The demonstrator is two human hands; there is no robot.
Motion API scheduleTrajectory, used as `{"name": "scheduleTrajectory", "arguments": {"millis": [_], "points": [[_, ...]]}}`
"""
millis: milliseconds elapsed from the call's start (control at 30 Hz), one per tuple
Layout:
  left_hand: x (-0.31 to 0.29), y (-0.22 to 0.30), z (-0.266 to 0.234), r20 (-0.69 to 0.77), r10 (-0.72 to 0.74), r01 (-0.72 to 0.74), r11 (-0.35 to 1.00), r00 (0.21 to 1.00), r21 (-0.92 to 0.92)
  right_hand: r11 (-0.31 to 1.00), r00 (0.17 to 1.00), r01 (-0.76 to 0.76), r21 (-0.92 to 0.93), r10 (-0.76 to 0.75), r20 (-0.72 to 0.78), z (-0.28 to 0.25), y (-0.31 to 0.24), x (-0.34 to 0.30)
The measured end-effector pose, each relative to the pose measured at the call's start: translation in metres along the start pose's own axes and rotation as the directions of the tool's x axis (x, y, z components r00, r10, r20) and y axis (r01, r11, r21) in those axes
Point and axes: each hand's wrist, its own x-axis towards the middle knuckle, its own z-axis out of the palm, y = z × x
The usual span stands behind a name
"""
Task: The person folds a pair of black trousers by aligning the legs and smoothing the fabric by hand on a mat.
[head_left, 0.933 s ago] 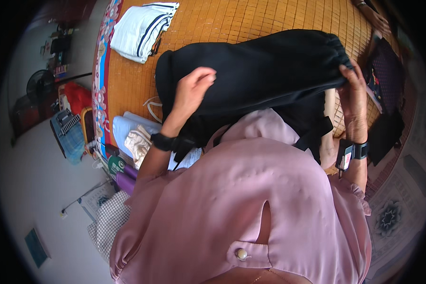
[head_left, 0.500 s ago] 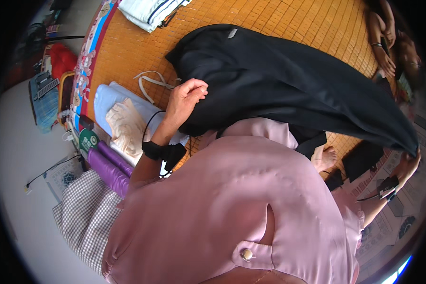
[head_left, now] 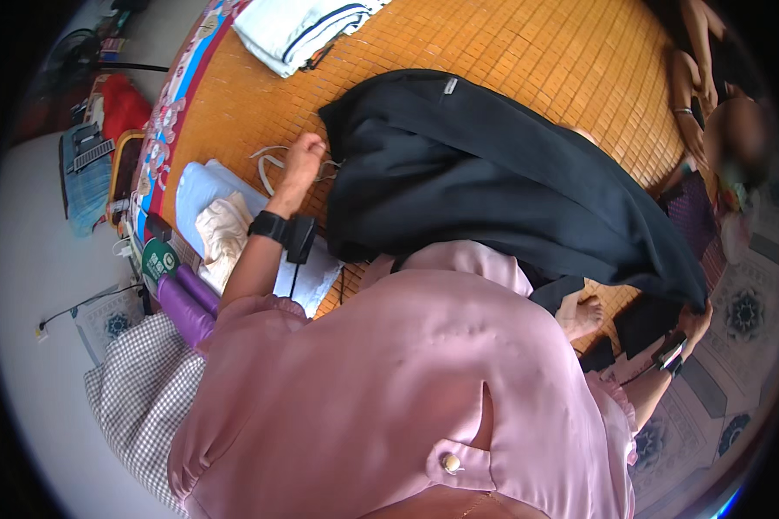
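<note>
A large black garment (head_left: 485,173), which looks like trousers folded lengthwise, stretches across the woven mat and my lap. Its wide end is at the left, and it tapers to the right. A white drawstring (head_left: 267,171) comes out at the wide end, and a small white tag (head_left: 450,86) shows on the far edge. My left hand (head_left: 305,160) is beside the wide end, over the drawstring, its fingers curled closed; whether they pinch anything is hidden. At the narrow end, my right hand (head_left: 694,322) grips the cloth.
A folded white garment with dark stripes (head_left: 299,30) lies at the far left. Light blue (head_left: 206,186) and cream (head_left: 222,233) cloths lie by my left arm, near a purple roll (head_left: 182,316) and checked fabric (head_left: 143,381). Another person (head_left: 697,95) sits at the far right.
My left hand has moved left off the black garment to beside its wide end. My right hand has come nearer and leftward with the narrow end, and the cloth bends more.
</note>
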Motion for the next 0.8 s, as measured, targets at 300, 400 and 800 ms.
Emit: {"name": "scheduleTrajectory", "arguments": {"millis": [300, 400, 800], "points": [[-0.027, -0.063, 0.033, 0.508, -0.011, 0.166, 0.951, 0.861, -0.261, 0.921, 0.962, -0.272, 0.278, 0.259, 0.083, -0.024, 0.012, 0.011], [-0.040, -0.027, 0.024, 0.537, -0.371, 0.556, 0.798, 0.758, -0.234, 0.986, 0.993, 0.070, -0.154, -0.055, 0.103, -0.031, 0.031, 0.002], [-0.100, -0.058, 0.028, 0.657, -0.047, 0.528, 0.639, 0.752, -0.559, 0.955, 0.998, 0.059, -0.290, -0.058, 0.012, -0.034, 0.046, 0.005]]}}
